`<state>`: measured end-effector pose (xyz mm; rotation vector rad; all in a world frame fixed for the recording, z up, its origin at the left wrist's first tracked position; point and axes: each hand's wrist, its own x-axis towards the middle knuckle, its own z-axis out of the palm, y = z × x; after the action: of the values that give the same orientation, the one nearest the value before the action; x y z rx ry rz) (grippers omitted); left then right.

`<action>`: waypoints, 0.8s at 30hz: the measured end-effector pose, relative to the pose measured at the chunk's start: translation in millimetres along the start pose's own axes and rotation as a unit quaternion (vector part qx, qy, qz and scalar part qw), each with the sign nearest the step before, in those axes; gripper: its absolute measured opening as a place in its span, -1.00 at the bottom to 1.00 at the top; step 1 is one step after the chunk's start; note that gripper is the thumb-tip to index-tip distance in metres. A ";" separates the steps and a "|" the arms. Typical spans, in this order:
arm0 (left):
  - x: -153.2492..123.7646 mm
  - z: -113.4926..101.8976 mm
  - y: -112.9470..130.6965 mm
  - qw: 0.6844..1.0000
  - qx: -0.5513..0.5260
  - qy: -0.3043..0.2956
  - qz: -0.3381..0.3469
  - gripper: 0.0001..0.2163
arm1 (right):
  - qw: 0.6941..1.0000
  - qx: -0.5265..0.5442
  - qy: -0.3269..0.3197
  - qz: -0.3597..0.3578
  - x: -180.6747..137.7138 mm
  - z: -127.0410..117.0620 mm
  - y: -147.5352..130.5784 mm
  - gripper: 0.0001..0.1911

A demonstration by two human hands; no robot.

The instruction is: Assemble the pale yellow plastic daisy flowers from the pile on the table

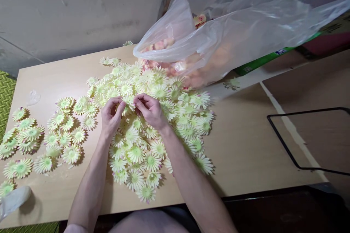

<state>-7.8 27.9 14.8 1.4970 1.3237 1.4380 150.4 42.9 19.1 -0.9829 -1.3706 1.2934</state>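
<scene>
"What are you holding?"

"A flower [128,105], pinched by thumb and fingers of my left hand [112,114] at one edge and my right hand [150,110] at the other. It's just above the loose heap [135,154] on the tabletop [246,153], near the plastic bag [207,43]."

"How will it handle?"

"Very light, I'd judge, and soft. The petals look thin, so they'd probably bend or tear if pulled; I doubt they're slippery. I'd take hold close to the middle and only lightly touch the petal tips."
</scene>
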 end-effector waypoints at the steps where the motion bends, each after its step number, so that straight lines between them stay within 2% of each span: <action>1: 0.5 -0.6 0.1 1.000 0.004 -0.005 0.004 -0.83 | 1.000 0.002 0.000 0.000 0.1 -0.1 0.0 -0.67; 6: 1.7 -0.9 3.6 0.999 0.022 -0.022 0.030 -0.81 | 1.000 0.012 -0.006 -0.002 0.7 -0.6 0.2 -0.70; 14: 1.5 1.1 7.5 0.999 0.032 -0.006 0.018 -0.78 | 1.000 0.018 -0.008 0.006 0.5 0.7 0.0 -0.67; 24: 0.3 0.1 -0.7 1.000 0.014 -0.001 -0.001 -0.80 | 1.000 0.007 0.001 0.008 0.6 0.1 -2.0 -0.67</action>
<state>-7.9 28.3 14.2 1.5140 1.3487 1.4218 150.2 43.3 21.1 -0.9875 -1.3540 1.3114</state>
